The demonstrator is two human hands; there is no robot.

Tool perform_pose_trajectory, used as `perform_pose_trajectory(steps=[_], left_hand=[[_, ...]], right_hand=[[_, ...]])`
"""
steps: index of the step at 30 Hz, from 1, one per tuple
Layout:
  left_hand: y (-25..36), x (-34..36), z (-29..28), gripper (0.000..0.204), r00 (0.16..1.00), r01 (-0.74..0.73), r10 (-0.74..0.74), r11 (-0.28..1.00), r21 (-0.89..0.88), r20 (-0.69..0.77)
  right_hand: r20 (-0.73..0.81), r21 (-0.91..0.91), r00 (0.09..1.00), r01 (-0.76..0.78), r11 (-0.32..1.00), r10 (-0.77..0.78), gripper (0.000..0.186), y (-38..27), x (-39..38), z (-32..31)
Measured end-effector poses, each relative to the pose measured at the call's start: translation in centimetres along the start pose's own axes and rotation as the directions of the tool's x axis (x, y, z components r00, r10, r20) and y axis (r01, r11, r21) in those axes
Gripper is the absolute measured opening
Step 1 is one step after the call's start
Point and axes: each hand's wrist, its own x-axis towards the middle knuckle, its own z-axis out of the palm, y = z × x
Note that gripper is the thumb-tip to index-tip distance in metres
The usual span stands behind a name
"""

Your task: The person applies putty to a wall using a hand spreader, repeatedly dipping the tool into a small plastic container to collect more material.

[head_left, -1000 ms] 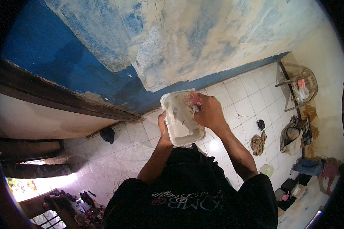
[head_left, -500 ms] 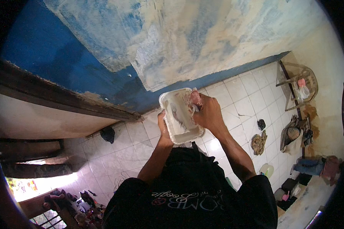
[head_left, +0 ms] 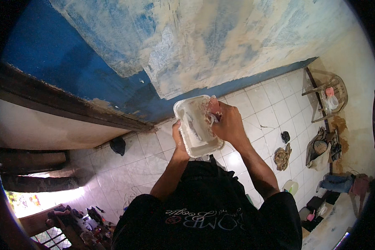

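A white rectangular plastic tub (head_left: 206,151) is tilted in front of my body, its inside smeared with pale putty. My left hand (head_left: 178,139) grips its left side, the thumb up by the rim and the other fingers hidden behind. Over the tub's right rim, my right hand (head_left: 230,125) is closed round a flat reddish-pink scraper (head_left: 215,107). Whitish putty clings to the scraper and the rim beside it. Beyond the tub rises a blue wall (head_left: 83,71), partly coated with patchy cream and white filler (head_left: 175,50).
A dark wooden frame (head_left: 71,102) runs along the left. On the tiled floor (head_left: 254,100) lie a black bag (head_left: 118,146), a crumpled cloth (head_left: 282,157) and a small black bundle (head_left: 285,136). A chair (head_left: 337,93) and heaped clothes (head_left: 341,183) stand at the right.
The scraper has turned slightly at the tub's right rim, and my right hand has shifted a little. My left hand and the tub stay nearly in place.
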Motion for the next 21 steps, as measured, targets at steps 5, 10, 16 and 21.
perform_pose_trajectory(steps=[5,10,16,21], left_hand=[[0.0,0.2,-0.2,0.069,0.997,-0.024,0.018,0.997,0.074,0.070],[-0.9,0.4,-0.4,0.067,1.000,-0.008,0.008,1.000,-0.017,0.024],[-1.5,-0.2,0.0,0.067,0.998,-0.062,0.061,0.998,-0.025,-0.015],[-2.0,-0.3,-0.2,0.072,0.996,-0.086,0.086,0.996,0.028,-0.017]], right_hand=[[0.184,0.161,0.980,0.040,0.986,-0.070,0.023,-1.0,0.5,-2.7],[0.150,-0.131,0.987,0.068,0.989,-0.048,0.020,-1.3,1.8,-2.8],[0.046,-0.162,0.999,0.023,0.987,-0.016,0.021,0.3,0.6,-1.4],[0.222,-0.066,0.974,0.065,0.996,-0.049,0.021,0.7,-0.2,-1.0]])
